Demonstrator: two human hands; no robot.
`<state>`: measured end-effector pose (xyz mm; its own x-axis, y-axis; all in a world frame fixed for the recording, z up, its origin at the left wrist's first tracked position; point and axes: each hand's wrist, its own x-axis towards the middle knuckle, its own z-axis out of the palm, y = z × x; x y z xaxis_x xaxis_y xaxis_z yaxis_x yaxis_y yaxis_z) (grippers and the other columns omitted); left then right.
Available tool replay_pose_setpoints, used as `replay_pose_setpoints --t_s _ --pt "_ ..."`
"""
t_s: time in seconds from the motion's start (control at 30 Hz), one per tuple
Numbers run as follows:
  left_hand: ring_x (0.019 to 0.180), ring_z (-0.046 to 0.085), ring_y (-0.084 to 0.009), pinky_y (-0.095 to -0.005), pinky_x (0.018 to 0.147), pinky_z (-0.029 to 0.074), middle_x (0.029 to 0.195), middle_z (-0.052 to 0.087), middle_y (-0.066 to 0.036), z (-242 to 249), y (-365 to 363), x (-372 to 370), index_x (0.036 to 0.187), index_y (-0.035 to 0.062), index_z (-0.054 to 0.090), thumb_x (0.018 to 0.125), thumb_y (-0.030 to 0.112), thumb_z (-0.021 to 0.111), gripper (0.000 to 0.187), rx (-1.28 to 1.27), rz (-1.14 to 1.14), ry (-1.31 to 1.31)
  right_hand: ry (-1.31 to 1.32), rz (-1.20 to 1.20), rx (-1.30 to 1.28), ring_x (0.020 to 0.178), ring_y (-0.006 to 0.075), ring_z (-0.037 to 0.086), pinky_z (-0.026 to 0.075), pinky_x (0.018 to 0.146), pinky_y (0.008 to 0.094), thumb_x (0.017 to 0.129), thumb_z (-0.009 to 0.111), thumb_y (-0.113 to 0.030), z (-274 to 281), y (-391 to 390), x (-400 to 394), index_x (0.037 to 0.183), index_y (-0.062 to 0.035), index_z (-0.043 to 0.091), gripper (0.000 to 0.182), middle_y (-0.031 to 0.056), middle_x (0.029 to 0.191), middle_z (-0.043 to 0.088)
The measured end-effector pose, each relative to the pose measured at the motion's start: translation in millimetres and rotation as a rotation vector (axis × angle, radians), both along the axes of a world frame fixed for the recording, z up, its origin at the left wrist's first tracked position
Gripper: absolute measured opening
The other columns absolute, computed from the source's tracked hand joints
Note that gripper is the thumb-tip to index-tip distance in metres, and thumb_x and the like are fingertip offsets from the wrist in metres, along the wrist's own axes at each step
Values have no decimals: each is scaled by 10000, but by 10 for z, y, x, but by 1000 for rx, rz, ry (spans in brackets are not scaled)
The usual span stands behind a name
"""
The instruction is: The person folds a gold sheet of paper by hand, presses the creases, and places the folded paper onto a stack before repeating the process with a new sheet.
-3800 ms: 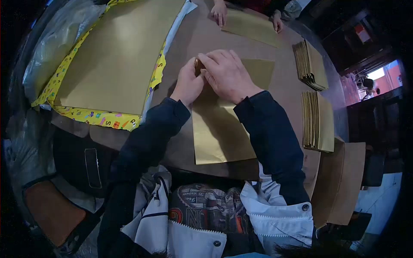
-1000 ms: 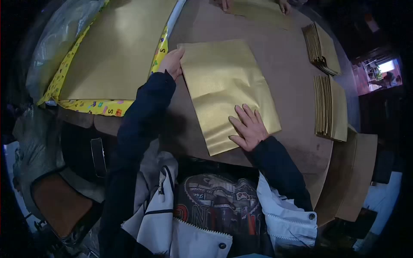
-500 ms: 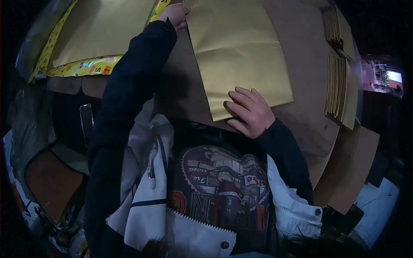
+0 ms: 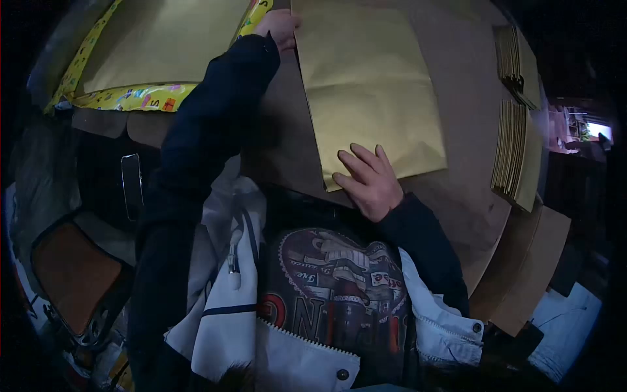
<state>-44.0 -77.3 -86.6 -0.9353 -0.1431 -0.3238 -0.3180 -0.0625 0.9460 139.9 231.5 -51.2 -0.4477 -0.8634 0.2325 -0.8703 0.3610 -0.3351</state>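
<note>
A large gold-brown paper sheet or envelope (image 4: 372, 85) lies on the brown table surface (image 4: 281, 144) before me. My right hand (image 4: 371, 186) rests on its near edge by the lower left corner, fingers spread. At the sheet's far left edge is my left hand (image 4: 281, 27), with its fingers bent around the edge; the fingertips are partly hidden. Left of my left arm, more gold-brown paper (image 4: 163, 42) lies inside a yellow patterned wrapper (image 4: 134, 98).
Two stacks of folded brown paper, one far (image 4: 517, 62) and one nearer (image 4: 513, 153), stand at the table's right side. Below them is a cardboard box (image 4: 529, 274). A phone-like object (image 4: 132, 186) and a brown-orange chair (image 4: 78, 277) are at the left.
My right hand has shifted slightly left and its fingers have spread more along the sheet's near edge. My left hand still holds the far left edge. The whole view has shifted a little.
</note>
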Motion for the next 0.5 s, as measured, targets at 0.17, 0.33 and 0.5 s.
replay_pose_setpoints --t_s 0.17,0.33,0.5 --pt "496 547 -154 -252 388 392 683 543 -35 282 185 136 897 46 515 882 30 461 59 233 188 -9 -47 -8 13 1181 356 495 365 915 605 700 694 -99 35 20 13 1013 -127 667 315 132 1237 560" --pt "483 533 -128 -256 365 355 696 549 -38 191 91 116 916 45 523 852 15 470 89 197 92 -14 -42 -11 -4 1176 352 501 365 907 620 717 687 -108 -1 23 3 1005 -124 667 289 125 1226 567" --pt "686 598 -198 -314 537 470 885 589 -103 21 16 -100 1046 2 516 858 67 512 198 -242 -125 -11 -58 10 -2 1178 354 497 355 909 626 733 675 -134 10 31 -15 1018 -132 663 285 128 1224 566"
